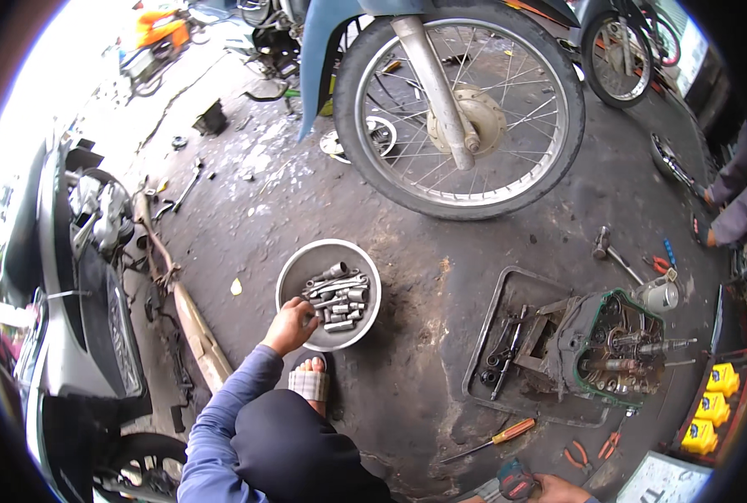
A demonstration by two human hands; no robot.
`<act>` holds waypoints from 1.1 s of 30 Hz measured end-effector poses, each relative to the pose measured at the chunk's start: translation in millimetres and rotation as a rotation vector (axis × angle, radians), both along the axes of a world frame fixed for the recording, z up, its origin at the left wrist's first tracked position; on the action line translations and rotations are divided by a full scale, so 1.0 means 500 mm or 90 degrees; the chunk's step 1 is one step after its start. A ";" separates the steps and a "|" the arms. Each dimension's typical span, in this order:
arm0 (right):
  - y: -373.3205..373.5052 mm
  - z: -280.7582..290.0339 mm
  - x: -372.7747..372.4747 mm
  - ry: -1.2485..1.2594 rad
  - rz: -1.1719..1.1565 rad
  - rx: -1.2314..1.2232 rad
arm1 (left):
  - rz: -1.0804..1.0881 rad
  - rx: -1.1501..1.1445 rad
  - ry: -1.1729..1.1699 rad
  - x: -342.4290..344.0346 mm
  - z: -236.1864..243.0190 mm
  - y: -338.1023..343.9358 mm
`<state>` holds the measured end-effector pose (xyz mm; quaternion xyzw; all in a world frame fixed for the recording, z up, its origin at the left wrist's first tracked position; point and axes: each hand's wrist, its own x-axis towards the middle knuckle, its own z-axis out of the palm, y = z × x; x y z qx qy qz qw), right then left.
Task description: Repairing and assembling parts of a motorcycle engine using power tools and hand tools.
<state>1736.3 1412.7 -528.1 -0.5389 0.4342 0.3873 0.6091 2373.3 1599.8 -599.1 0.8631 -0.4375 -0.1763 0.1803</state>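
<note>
Left hand (288,325), fingers curled on the near rim of the metal bowl (294,272), sockets (337,298) lying just ahead; right hand (558,489) (far right) grips a power tool (514,482).

A spoked motorcycle wheel (461,109) stands on the stained concrete floor (407,243). An opened engine case (612,344) sits in a shallow tray (507,281). An orange-handled screwdriver (495,438), red pliers (576,455), a hammer (612,251) and yellow bottles (713,407) lie nearby.

A round metal bowl (294,281) sits on the oil-stained floor at centre frame — piled with grey sockets and bolts (338,298), heaped toward its right side, near rim at lower left.
</note>
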 end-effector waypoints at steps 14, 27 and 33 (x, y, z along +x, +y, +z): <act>-0.047 -0.091 -0.043 -0.046 -0.179 0.151 | -0.022 0.271 -0.168 0.098 0.208 0.148; 0.111 -0.123 0.400 -0.202 0.054 -0.125 | 0.063 0.161 -0.216 0.563 -0.039 0.042; 0.141 -0.054 0.699 0.021 0.150 -0.205 | 0.179 0.116 -0.235 0.816 -0.124 -0.016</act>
